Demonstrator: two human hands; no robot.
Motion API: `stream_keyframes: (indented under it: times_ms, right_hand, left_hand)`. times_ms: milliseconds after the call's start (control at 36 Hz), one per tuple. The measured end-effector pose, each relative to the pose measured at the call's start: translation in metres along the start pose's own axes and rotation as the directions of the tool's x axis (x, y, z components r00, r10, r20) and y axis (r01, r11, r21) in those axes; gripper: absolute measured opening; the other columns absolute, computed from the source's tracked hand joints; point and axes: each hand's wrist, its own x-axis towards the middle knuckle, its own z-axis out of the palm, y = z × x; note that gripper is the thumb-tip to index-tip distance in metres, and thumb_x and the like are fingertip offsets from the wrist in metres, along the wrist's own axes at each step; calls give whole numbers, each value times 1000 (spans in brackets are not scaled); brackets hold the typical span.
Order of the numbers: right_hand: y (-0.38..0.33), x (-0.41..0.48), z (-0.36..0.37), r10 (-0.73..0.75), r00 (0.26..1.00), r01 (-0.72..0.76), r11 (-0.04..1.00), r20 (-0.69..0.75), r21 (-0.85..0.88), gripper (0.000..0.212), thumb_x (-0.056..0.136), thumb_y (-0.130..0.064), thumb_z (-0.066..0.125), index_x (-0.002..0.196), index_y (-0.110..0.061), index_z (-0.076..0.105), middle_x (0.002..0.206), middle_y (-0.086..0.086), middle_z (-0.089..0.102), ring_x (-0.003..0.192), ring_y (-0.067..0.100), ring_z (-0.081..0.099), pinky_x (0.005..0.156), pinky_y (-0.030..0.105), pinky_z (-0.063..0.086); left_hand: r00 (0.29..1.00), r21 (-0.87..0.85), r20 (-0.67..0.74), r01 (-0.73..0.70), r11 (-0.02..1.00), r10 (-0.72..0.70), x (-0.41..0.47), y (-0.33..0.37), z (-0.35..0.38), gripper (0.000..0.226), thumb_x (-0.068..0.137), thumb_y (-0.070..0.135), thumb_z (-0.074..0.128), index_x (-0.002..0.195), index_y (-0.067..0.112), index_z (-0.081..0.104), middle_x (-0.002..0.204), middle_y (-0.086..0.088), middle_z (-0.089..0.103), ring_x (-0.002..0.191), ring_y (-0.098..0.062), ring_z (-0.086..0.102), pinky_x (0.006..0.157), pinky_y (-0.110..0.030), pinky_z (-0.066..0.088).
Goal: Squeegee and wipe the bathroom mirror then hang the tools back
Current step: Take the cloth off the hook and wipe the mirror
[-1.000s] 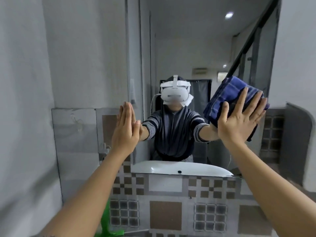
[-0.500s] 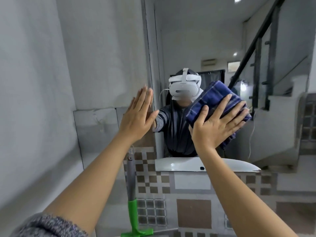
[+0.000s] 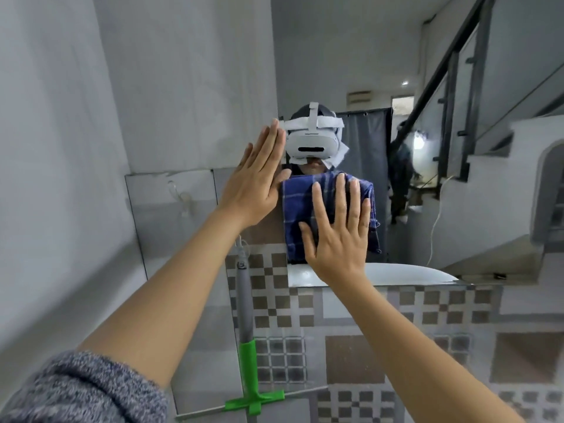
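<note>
The bathroom mirror point(image 3: 396, 71) hangs on the wall straight ahead. My right hand point(image 3: 335, 239) presses a folded blue checked cloth point(image 3: 297, 209) flat against the glass near the mirror's lower left corner, fingers spread over it. My left hand point(image 3: 256, 184) lies flat and empty on the mirror's left edge, just left of the cloth. The squeegee point(image 3: 248, 361), with a grey handle and green head, hangs head-down on the tiled wall below my left hand. Neither hand touches it.
Patterned brown and grey tiles point(image 3: 427, 331) cover the wall under the mirror. A clear hook point(image 3: 180, 193) is stuck on the grey panel to the left. The mirror reflects a white basin point(image 3: 396, 274), a staircase and a person wearing a headset.
My right hand slid the cloth leftward and down across the mirror, from the right part to the lower left. My left hand stayed at the mirror's left edge.
</note>
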Motion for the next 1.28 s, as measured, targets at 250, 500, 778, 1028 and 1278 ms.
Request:
stream_keyframes:
  times_ms: [250, 500, 778, 1028, 1278]
  right_hand:
    - [52, -13, -16, -453, 873, 477, 869, 179, -130, 59, 94, -49, 35, 146, -23, 26, 153, 12, 18, 143, 30, 13, 116, 46, 14]
    - [141, -5, -52, -314, 920, 361, 912, 234, -195, 63, 93, -51, 35, 148, -24, 16, 154, 15, 14, 143, 32, 7, 118, 44, 6]
    - [197, -66, -56, 591, 790, -598, 801, 164, -3, 71, 90, -53, 23, 149, -19, 2, 156, 15, -6, 142, 35, -11, 116, 44, -6]
    - [129, -67, -29, 898, 434, -850, 382, 72, 362, 64, 94, -41, 34, 147, -11, 16, 154, 22, 6, 140, 42, 2, 114, 47, 1]
    - [42, -91, 1, 805, 587, -744, 495, 84, 449, 63, 94, -38, 37, 146, -7, 19, 153, 27, 5, 140, 44, 0, 114, 51, 3]
  left_hand:
    - [998, -21, -59, 35, 999, -36, -1, 5, 1, 60, 100, 30, 32, 146, 11, -2, 156, -7, -5, 139, -9, -11, 116, -30, -3]
    - [963, -91, -158, 208, 974, -220, -6, 37, 17, 61, 98, 29, 35, 147, 11, 3, 157, -8, 0, 144, -17, -2, 115, -26, -3]
    - [888, -158, -234, 368, 916, -397, -12, 74, 40, 66, 97, 35, 37, 146, 5, 5, 156, -13, 4, 144, -20, 1, 109, -9, -9]
    - [893, -122, -218, 376, 919, -394, -20, 71, 42, 67, 96, 39, 38, 146, 6, 7, 156, -12, 7, 144, -22, 4, 111, -11, -6]
    - [943, -61, -164, 285, 957, -291, -25, 51, 39, 71, 94, 49, 29, 146, 7, 7, 156, -12, 10, 144, -21, 6, 111, -10, -3]
